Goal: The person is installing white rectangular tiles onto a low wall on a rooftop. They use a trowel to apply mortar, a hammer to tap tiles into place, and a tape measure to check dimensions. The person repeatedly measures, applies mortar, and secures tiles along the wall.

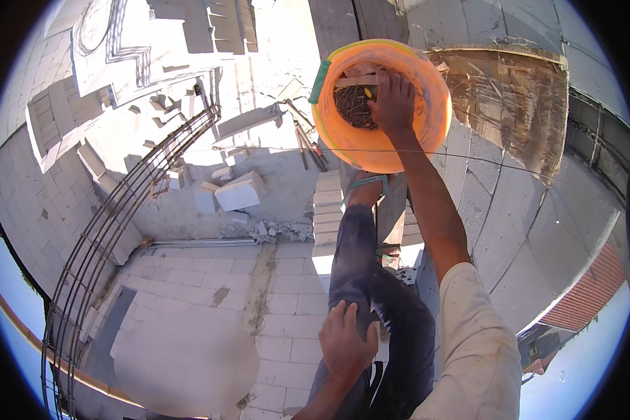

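Observation:
My right hand reaches down into an orange bucket with a green patch on its rim. Inside the bucket lies a heap of nails, along with a flat strip of wood. A small yellow-tipped dark piece shows at my right thumb; the fingers curl there, and what they grip is mostly hidden. My left hand rests on my dark-trousered leg, its fingers loosely apart and holding nothing. My sandalled foot is just below the bucket.
I am high on a light block wall. A weathered wooden board lies right of the bucket. A thin wire crosses in front. To the left, a long rebar cage slants down. Below are loose white blocks, rubble and a block wall.

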`<act>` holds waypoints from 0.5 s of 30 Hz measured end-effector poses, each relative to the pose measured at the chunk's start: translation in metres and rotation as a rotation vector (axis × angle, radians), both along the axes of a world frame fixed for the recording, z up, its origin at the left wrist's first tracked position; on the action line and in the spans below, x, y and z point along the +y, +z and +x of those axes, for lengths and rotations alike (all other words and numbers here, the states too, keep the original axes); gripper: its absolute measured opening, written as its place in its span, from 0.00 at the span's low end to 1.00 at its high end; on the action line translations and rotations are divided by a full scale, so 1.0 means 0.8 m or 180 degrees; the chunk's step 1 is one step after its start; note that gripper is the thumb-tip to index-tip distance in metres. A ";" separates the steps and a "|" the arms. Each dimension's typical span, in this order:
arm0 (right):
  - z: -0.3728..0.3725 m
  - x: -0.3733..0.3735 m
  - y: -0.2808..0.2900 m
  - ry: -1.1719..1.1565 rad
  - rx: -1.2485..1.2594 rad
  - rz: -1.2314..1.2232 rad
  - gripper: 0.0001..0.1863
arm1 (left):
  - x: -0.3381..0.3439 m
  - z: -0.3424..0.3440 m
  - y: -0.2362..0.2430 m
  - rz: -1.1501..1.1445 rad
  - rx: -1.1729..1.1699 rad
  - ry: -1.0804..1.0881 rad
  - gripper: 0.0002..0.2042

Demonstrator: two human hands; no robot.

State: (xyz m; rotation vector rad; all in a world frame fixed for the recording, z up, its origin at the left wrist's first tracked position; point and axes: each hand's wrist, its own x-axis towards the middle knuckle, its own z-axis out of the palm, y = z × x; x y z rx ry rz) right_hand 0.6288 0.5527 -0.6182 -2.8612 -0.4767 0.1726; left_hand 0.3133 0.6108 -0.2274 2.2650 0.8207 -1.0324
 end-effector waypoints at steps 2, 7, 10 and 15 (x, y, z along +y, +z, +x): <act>0.014 0.000 -0.010 0.0370 -0.0176 -0.0115 0.42 | 0.001 0.000 0.001 -0.0022 -0.0016 -0.0006 0.29; 0.046 0.002 -0.034 0.0327 0.0752 -0.0481 0.44 | 0.004 0.002 0.003 -0.0048 -0.0004 -0.0069 0.29; 0.084 0.006 0.008 0.0978 0.2142 -0.0376 0.43 | 0.002 0.002 0.001 -0.0009 -0.0053 -0.0063 0.29; 0.058 -0.017 0.017 0.0625 0.1279 0.0588 0.37 | 0.000 0.003 0.001 -0.0001 -0.0056 -0.0098 0.28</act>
